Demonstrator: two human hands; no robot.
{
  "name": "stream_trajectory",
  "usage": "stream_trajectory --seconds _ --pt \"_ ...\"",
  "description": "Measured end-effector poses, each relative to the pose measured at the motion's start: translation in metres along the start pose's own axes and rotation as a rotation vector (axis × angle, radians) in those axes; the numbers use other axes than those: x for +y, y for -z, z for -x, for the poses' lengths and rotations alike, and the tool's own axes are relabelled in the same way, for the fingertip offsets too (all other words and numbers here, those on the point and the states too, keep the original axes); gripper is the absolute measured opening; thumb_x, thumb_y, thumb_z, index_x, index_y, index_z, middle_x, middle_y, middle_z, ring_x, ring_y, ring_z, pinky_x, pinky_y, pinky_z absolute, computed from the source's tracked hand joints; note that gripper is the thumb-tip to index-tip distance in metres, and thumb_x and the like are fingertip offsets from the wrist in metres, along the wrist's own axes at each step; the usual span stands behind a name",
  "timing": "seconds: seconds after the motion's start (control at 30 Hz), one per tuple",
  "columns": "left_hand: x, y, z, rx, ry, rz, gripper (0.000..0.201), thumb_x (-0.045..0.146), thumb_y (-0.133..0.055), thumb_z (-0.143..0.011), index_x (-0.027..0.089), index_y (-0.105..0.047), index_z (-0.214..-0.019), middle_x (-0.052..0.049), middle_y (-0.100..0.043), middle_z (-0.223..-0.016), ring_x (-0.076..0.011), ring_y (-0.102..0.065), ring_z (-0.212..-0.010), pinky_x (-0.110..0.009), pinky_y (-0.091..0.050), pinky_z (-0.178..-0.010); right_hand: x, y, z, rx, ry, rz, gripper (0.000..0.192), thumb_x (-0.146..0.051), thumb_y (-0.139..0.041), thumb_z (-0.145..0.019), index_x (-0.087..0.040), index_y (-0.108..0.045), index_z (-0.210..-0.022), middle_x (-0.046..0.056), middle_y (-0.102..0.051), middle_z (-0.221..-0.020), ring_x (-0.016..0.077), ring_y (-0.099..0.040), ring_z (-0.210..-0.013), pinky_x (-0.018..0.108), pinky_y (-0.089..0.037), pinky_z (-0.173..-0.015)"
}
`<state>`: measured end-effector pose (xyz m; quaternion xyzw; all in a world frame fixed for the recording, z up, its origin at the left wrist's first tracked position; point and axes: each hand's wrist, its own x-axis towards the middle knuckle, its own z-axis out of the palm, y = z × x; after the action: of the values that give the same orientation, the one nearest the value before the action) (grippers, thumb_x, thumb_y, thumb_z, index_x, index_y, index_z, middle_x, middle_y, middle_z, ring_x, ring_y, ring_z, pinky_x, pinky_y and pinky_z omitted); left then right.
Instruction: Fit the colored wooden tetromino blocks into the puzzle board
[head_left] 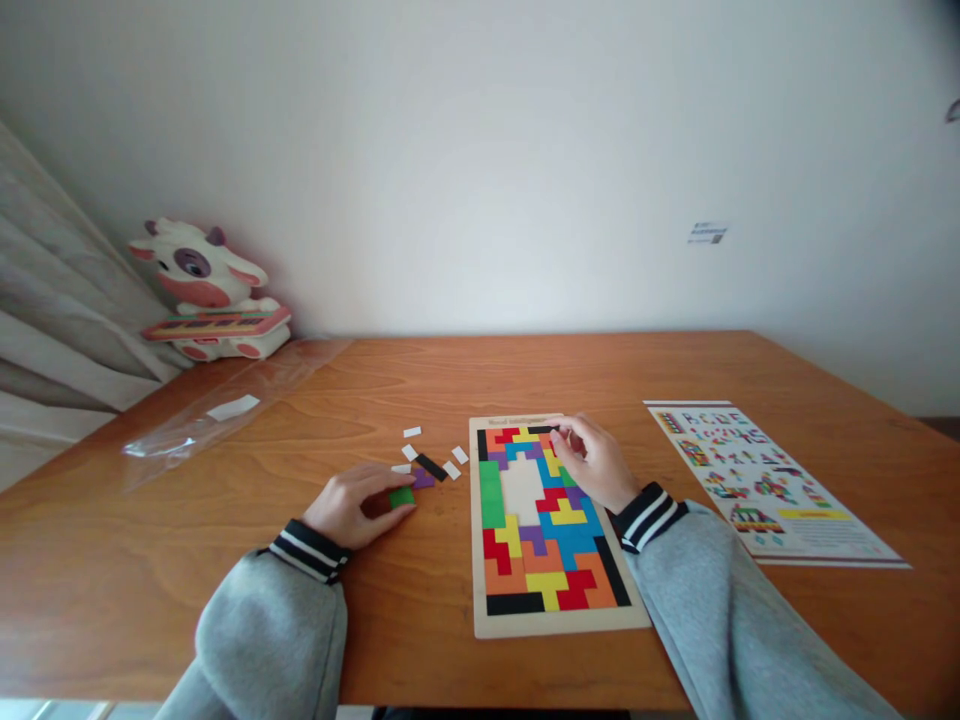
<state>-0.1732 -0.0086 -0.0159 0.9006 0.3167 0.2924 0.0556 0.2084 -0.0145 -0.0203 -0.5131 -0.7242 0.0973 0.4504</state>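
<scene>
**Holding two pieces at once over a nearly full puzzle**

Working both sides together, we have our left hand (352, 512) on the surface (225, 560) with its fingers curled and pinching a green piece (401, 497) just left of the puzzle board (555, 620). Our right hand (592, 462) rests on the board's upper right corner, fingertips pressed together on the pieces there; whether they grip one or only push it, we cannot tell.

The risk, as we judge it, lies in the right hand's weight: it lies across seated pieces, and a sideways drag could lift or shift them out of place around the bare gap (521, 490) in the board's middle. The loose purple piece (424, 480) and black piece (431, 466) sit just beside the left fingers, near small white scraps (455, 462), and a careless sweep could scatter them.

The surface is orange-brown wood with strong grain. A printed pattern sheet (772, 480) lies to the right, well apart from the board; a clear plastic bag (225, 405) lies far left. A cow toy (206, 290) sits by the plain pale wall (480, 150), beside a curtain (60, 330).
</scene>
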Motion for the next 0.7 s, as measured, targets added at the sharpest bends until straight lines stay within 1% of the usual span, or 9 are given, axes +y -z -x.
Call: stream_trajectory --seconds 0.1,0.17,0.3,0.47,0.53,0.6,0.7 --pt "0.0 -0.003 0.002 0.037 0.036 0.028 0.025 0.033 -0.071 -0.085 0.025 -0.07 -0.109 -0.002 -0.077 -0.099 -0.016 -0.074 -0.085 -0.025 -0.06 -0.077 0.001 -0.001 0.0 -0.003 0.008 -0.007 0.017 -0.027 -0.053 -0.095 -0.022 -0.066 -0.105 0.002 -0.059 -0.081 0.014 -0.052 -0.06 0.029 -0.044 -0.057" --pt "0.001 -0.004 0.002 0.041 0.038 0.049 0.025 0.033 -0.071 -0.085 0.025 -0.07 -0.108 -0.002 -0.077 -0.1 -0.0163 -0.073 -0.087 -0.026 -0.06 -0.079 0.003 -0.001 0.001 -0.006 0.019 -0.013 0.018 -0.027 -0.053 -0.095 -0.022 -0.066 -0.106 0.002 -0.059 -0.082 0.0142 -0.052 -0.06 0.029 -0.045 -0.058" --pt "0.007 -0.005 -0.006 0.04 0.041 0.035 0.03 0.036 -0.072 -0.084 0.024 -0.068 -0.112 -0.004 -0.076 -0.104 -0.0187 -0.071 -0.094 -0.03 -0.058 -0.085 0.004 -0.003 0.001 -0.015 0.041 -0.024 0.017 -0.026 -0.053 -0.095 -0.022 -0.066 -0.106 0.003 -0.061 -0.085 0.0147 -0.053 -0.062 0.03 -0.046 -0.061" --pt "0.013 -0.012 -0.023 0.117 0.126 -0.074 0.027 0.041 -0.07 -0.086 0.022 -0.07 -0.105 -0.006 -0.075 -0.102 -0.0221 -0.07 -0.093 -0.037 -0.057 -0.086 0.002 -0.003 0.001 -0.017 0.059 -0.026 0.017 -0.025 -0.053 -0.095 -0.022 -0.066 -0.106 0.004 -0.061 -0.086 0.0161 -0.055 -0.067 0.031 -0.047 -0.064" --pt "0.014 -0.015 -0.031 0.084 0.137 -0.088 0.029 0.042 -0.07 -0.086 0.023 -0.069 -0.108 -0.007 -0.074 -0.105 -0.0233 -0.069 -0.098 -0.039 -0.055 -0.09 0.001 -0.003 0.001 -0.019 0.062 -0.023 0.017 -0.025 -0.053 -0.095 -0.022 -0.066 -0.105 0.004 -0.061 -0.086 0.0162 -0.055 -0.067 0.031 -0.048 -0.064" --pt "0.014 -0.017 -0.037 0.014 0.119 -0.078 0.03 0.042 -0.069 -0.086 0.023 -0.069 -0.11 -0.006 -0.074 -0.108 -0.0238 -0.068 -0.102 -0.04 -0.054 -0.094 0.0 -0.002 0.002 -0.02 0.059 -0.023 0.017 -0.026 -0.053 -0.095 -0.021 -0.066 -0.105 0.003 -0.061 -0.086 0.0157 -0.054 -0.065 0.031 -0.048 -0.064" --pt "0.015 -0.019 -0.044 -0.053 0.081 -0.047 0.026 0.04 -0.066 -0.088 0.023 -0.069 -0.108 -0.006 -0.074 -0.107 -0.0219 -0.068 -0.101 -0.039 -0.054 -0.096 0.0 -0.002 0.002 -0.02 0.055 -0.022 0.017 -0.025 -0.053 -0.095 -0.021 -0.066 -0.105 0.003 -0.062 -0.086 0.0145 -0.053 -0.063 0.03 -0.048 -0.063"
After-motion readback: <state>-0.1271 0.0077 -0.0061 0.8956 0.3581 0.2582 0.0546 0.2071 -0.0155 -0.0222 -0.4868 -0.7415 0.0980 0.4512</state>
